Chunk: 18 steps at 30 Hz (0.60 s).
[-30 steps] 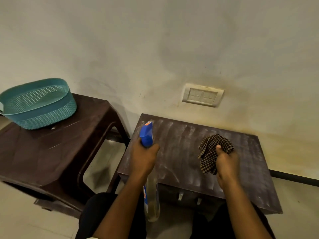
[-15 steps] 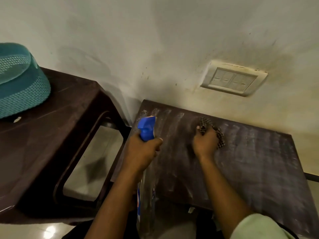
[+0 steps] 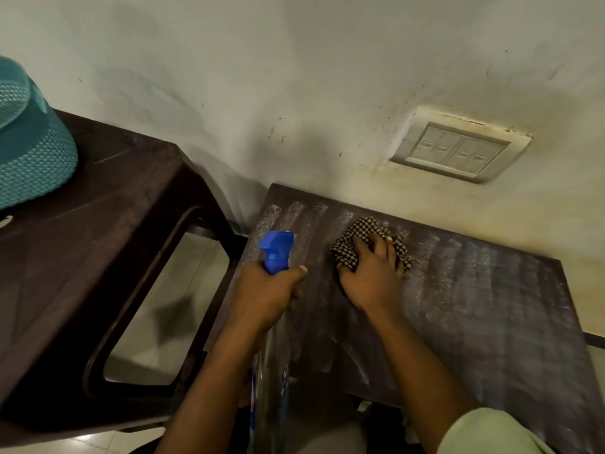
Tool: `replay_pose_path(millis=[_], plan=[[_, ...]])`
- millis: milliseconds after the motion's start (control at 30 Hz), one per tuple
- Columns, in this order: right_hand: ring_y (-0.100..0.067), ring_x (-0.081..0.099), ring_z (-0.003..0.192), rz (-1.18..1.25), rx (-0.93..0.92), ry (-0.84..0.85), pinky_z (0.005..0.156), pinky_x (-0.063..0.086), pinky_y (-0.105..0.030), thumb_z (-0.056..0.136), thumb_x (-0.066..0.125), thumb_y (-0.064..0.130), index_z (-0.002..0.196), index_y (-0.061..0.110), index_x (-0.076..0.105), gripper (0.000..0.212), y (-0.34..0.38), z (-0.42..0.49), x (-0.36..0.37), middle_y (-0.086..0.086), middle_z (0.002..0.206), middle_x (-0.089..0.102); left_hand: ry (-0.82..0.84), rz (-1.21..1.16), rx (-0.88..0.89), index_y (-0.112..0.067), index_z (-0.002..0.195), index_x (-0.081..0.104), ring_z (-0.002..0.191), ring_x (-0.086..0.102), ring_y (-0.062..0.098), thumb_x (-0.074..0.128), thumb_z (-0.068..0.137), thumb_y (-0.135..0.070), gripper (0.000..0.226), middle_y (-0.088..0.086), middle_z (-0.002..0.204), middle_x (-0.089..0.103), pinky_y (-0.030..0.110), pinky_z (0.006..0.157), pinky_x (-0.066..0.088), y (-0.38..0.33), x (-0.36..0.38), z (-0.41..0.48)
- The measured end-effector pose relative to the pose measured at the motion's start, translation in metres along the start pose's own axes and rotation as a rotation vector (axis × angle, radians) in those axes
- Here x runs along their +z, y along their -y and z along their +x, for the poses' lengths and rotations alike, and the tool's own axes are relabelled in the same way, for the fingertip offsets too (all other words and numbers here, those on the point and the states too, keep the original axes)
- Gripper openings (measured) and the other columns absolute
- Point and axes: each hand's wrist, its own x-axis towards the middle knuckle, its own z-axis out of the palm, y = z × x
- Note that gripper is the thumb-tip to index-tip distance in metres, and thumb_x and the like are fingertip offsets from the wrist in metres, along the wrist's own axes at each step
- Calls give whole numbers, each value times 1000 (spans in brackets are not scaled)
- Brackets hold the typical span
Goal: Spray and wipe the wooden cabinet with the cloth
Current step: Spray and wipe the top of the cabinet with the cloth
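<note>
The dark wooden cabinet [image 3: 484, 306] stands against the wall, its top streaked with pale spray and wipe marks. My right hand [image 3: 370, 276] presses a black-and-white checked cloth [image 3: 357, 237] flat onto the cabinet top near its far left part. My left hand [image 3: 262, 296] grips a clear spray bottle with a blue trigger head [image 3: 276, 252] over the cabinet's left edge, nozzle pointing away from me. The bottle's body hangs down below my fist.
A dark brown plastic stool [image 3: 108, 244] stands to the left, with a teal perforated basket [image 3: 29, 152] on it. A white switch plate [image 3: 458, 152] is on the stained wall just above the cabinet. Tiled floor shows through the stool's opening.
The view has dropped closer to the cabinet. My right hand carried the cloth from the middle of the top to its far left part and pressed it down. The left hand kept the bottle in place.
</note>
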Motion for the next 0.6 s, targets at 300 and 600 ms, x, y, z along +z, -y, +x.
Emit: replay_pose_path(millis=[300,600], plan=[[-25,-11,147,-87,-39,73,118,-4,-49,95,39,46,153,30,5,69,-3,-6,6,-1,161,-8,-48,-65,-21,-9,87,63,60,64,12,67,85,-32,24,7,73,68,21,53,47,-7,-2,6],[-26,-11,147,-121,-43,97,118,-4,-48,97,36,48,153,30,2,67,-3,-5,5,-2,161,-9,-109,-141,-58,-5,96,62,68,64,23,69,82,-25,25,15,80,66,30,59,51,-11,-14,4]])
